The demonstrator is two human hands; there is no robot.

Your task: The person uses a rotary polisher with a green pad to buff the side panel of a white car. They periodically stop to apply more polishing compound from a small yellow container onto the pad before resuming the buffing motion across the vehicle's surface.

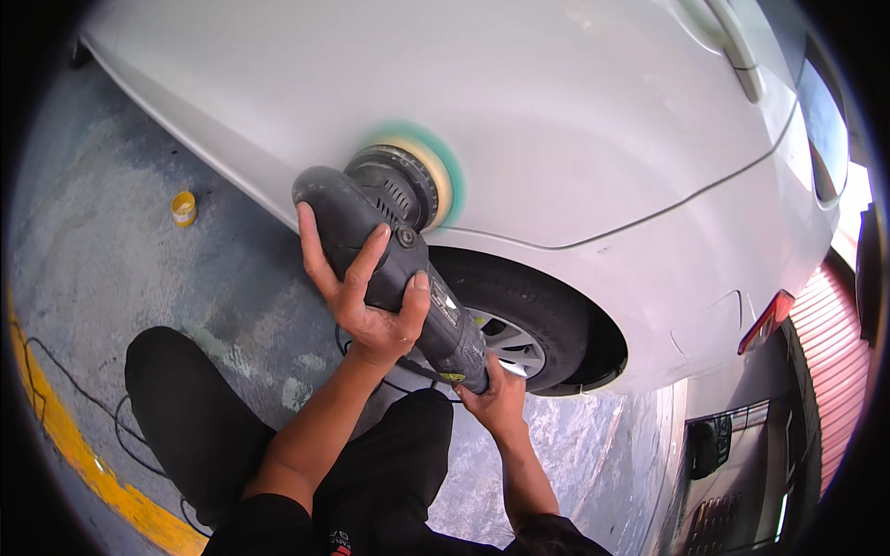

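Note:
A black car polisher (371, 243) is held in both my hands, slanting from upper left to lower right. Its round pad, cream with a blurred green rim (454, 185), lies against the white car's side panel (306, 83), just left of the wheel arch. My left hand (366, 287) wraps the body behind the head, with several fingers spread over its top. Around the rear end of the handle closes my right hand (499, 394), its palm side hidden. The green rim's smear suggests the pad is spinning.
A small yellow tub (184, 208) stands on the worn grey floor (102, 241) at left. A black cable (79, 387) trails over the floor near a yellow painted line (83, 454). The car's wheel (510, 343) is right of the polisher. My bent knees (167, 371) are below.

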